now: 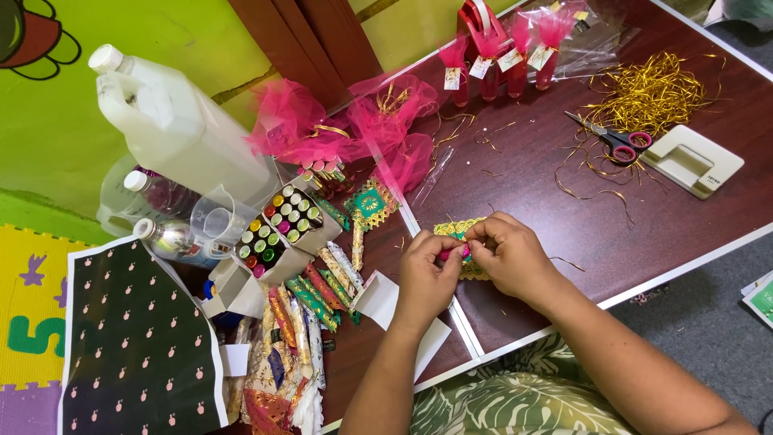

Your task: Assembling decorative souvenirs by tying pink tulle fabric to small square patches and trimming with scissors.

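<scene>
Left hand [425, 270] and right hand [507, 254] both pinched on small pink tube [452, 254], long axis left-right, over gold trim [460, 232], dark counter [612, 217].

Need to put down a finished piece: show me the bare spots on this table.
Bare wood lies right of the hands, between the scissors and the table's near edge. A smaller patch sits below the tagged bottles. The left side around the vial box is crowded.
</scene>
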